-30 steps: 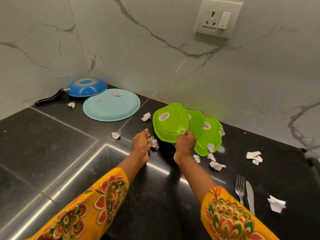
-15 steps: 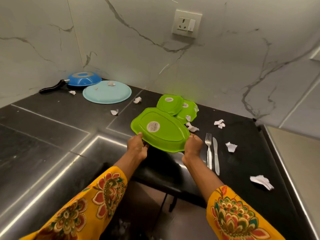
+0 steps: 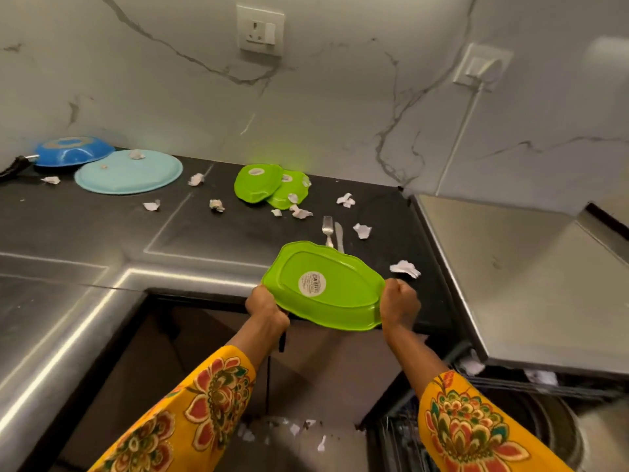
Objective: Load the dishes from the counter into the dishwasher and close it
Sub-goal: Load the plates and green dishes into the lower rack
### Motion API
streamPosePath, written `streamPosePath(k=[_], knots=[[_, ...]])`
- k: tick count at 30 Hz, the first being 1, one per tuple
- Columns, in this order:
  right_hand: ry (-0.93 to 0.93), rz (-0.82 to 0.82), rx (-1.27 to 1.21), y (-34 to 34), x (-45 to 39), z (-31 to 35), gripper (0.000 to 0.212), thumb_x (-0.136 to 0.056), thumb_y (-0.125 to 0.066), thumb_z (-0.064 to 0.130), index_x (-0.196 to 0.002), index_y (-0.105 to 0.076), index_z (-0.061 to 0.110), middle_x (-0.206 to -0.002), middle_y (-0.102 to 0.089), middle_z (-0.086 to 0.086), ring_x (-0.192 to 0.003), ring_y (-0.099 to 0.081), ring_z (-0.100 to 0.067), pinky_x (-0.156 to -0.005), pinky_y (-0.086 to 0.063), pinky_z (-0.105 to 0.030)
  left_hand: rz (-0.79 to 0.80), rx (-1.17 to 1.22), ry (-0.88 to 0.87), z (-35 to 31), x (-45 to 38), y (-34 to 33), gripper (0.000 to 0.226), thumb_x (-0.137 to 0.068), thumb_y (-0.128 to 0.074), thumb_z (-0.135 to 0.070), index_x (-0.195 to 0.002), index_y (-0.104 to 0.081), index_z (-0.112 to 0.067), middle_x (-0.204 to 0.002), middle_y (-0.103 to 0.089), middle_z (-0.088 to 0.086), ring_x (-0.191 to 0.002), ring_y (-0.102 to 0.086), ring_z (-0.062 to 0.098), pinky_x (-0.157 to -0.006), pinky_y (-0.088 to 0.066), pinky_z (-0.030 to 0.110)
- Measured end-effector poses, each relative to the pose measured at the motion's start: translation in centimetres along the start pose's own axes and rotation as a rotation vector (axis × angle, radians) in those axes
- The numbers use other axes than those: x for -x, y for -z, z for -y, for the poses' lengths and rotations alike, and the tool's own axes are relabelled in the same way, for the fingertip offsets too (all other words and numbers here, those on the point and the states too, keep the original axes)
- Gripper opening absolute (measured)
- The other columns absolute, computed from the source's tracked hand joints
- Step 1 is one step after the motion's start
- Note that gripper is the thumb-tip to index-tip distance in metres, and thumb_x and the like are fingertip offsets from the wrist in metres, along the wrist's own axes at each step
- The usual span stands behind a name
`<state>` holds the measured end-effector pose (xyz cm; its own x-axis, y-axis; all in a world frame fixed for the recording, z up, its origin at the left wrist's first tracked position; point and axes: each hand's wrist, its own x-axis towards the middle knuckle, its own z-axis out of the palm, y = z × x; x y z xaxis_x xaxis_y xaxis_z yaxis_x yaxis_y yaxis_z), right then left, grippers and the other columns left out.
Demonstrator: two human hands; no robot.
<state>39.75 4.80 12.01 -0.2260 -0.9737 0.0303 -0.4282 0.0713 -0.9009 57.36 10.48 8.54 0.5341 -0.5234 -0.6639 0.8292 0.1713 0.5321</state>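
I hold a green oval plate upside down, its white label facing up, over the counter's front edge. My left hand grips its left rim and my right hand grips its right rim. Two more green plates lie overturned and overlapping at the back of the black counter. A fork and a knife lie side by side just beyond the held plate. A light blue plate and a blue pan sit at the back left. The dishwasher rack shows at the bottom right.
Crumpled paper scraps are scattered over the counter and on the floor below. A steel surface adjoins the counter on the right, above the rack. A wall socket sits on the marble backsplash.
The held green plate has come away from the stack, toward me and to the right, past the counter edge. My left hand joined the grip. The view swung right, revealing the dishwasher rack.
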Motion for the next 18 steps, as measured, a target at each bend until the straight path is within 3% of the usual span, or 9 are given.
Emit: streamPosePath(k=[4,7,10,12,15,16,18], knots=[[0.0,-0.063,0.068,5.3,-0.7,-2.8,0.054,-0.077,-0.03,0.033,-0.099,-0.067,0.0,-0.107,-0.065,-0.027,-0.102,-0.057,-0.041,-0.082,-0.041,-0.038,0.021,-0.034,0.006,4.4,3.6,-2.0,0.024,-0.091,-0.047,-0.006,-0.111,-0.061,-0.004,-0.104,-0.063,0.018,-0.068,-0.058,0.027,-0.083,-0.05,0.05],[0.001,-0.109,0.099,9.2,-1.5,-5.0,0.049,-0.083,-0.034,0.033,-0.099,-0.068,0.002,-0.107,-0.065,-0.026,-0.101,-0.057,-0.041,-0.08,-0.042,-0.038,0.062,-0.072,0.041,7.5,5.9,-3.9,0.015,-0.094,-0.045,-0.01,-0.091,-0.06,-0.01,-0.093,-0.063,0.013,-0.067,-0.057,0.025,-0.074,-0.051,0.04],[0.009,-0.132,0.106,13.3,-2.5,-7.4,0.045,-0.084,-0.037,0.033,-0.095,-0.066,0.001,-0.103,-0.066,-0.024,-0.097,-0.057,-0.039,-0.077,-0.041,-0.038,0.125,-0.109,0.06,11.3,7.8,-5.7,0.022,-0.096,-0.042,-0.013,-0.078,-0.055,-0.014,-0.082,-0.06,0.009,-0.066,-0.056,0.024,-0.062,-0.048,0.034],[0.002,-0.137,0.139,15.9,-3.2,-9.2,0.029,-0.092,-0.046,0.021,-0.096,-0.066,0.001,-0.104,-0.066,-0.023,-0.099,-0.058,-0.038,-0.078,-0.041,-0.038,0.144,-0.147,0.071,13.7,9.4,-6.6,0.021,-0.096,-0.043,-0.015,-0.078,-0.055,-0.014,-0.084,-0.06,0.01,-0.066,-0.056,0.024,-0.061,-0.048,0.033],[-0.006,-0.151,0.177,20.9,-4.3,-12.3,0.023,-0.092,-0.05,0.014,-0.097,-0.069,0.002,-0.104,-0.066,-0.023,-0.101,-0.058,-0.037,-0.079,-0.04,-0.036,0.145,-0.177,0.094,18.1,12.4,-7.7,0.019,-0.098,-0.041,-0.015,-0.09,-0.058,-0.009,-0.098,-0.06,0.013,-0.069,-0.056,0.027,-0.07,-0.049,0.036],[-0.005,-0.155,0.185,22.5,-4.5,-13.2,0.023,-0.092,-0.05,0.014,-0.096,-0.069,0.001,-0.103,-0.066,-0.023,-0.1,-0.058,-0.036,-0.078,-0.039,-0.035,0.152,-0.192,0.106,19.4,13.6,-8.0,0.02,-0.099,-0.04,-0.015,-0.095,-0.058,-0.008,-0.098,-0.06,0.013,-0.07,-0.056,0.028,-0.075,-0.048,0.038],[-0.007,-0.162,0.199,25.4,-5.0,-15.1,0.023,-0.091,-0.052,0.013,-0.092,-0.07,-0.001,-0.1,-0.066,-0.024,-0.097,-0.059,-0.036,-0.074,-0.037,-0.034,0.171,-0.219,0.118,22.2,15.4,-8.5,0.023,-0.099,-0.038,-0.013,-0.086,-0.057,-0.01,-0.089,-0.06,0.01,-0.065,-0.054,0.025,-0.074,-0.048,0.037]])
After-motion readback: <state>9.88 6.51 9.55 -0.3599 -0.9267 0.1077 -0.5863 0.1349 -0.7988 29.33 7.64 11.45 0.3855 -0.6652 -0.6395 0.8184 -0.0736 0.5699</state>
